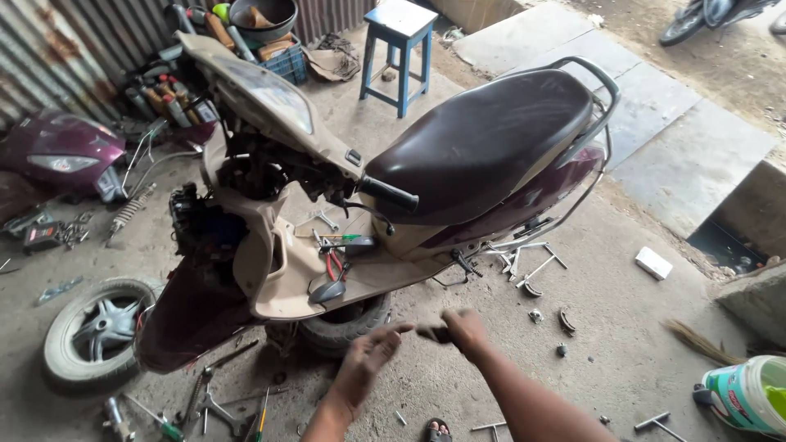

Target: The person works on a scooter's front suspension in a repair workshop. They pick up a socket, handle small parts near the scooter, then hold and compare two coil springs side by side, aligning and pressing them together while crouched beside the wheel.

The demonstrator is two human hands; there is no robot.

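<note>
our two forearms reach in from the near edge. beyond them, mid-scene, the maroon scooter leans stripped. far left lies a loose wheel. our left hand hangs spread wide, holding nothing, near the scooter's tyre; our right hand pinches a small dark part, too blurred to name.
</note>
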